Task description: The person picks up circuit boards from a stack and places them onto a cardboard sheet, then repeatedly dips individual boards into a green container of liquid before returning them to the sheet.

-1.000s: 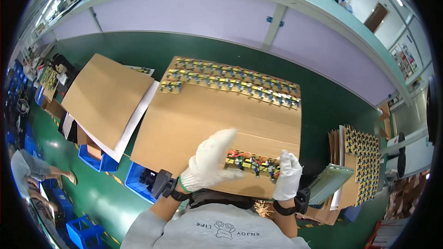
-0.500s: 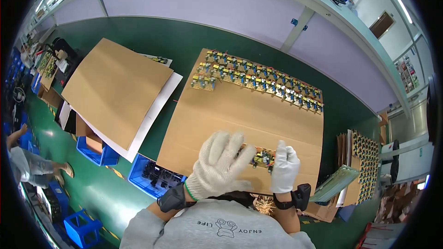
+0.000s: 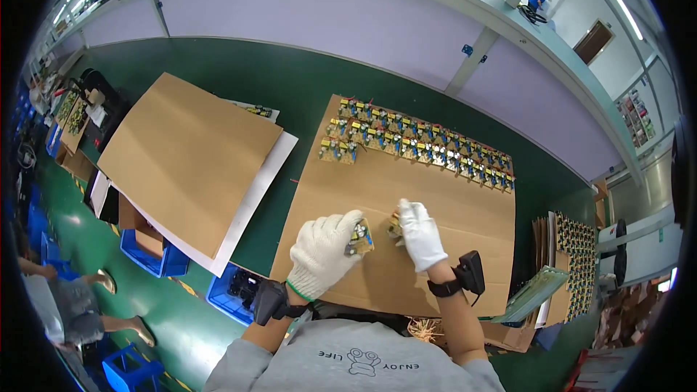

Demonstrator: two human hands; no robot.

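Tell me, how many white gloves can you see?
2. One is on the left hand, holding a small circuit board. The other is on the right hand, holding another small board.

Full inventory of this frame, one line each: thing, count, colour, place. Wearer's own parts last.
small circuit boards: many, two rows, multicoloured parts, far edge of the right cardboard sheet
right cardboard sheet: one, brown, under the hands
left cardboard sheet: one, brown, on a white sheet
table: one, green
blue bins: several, lower left
board stack: one, right edge
left hand: white glove, holding a small board
right hand: white glove, holding another board
wrist devices: two, black
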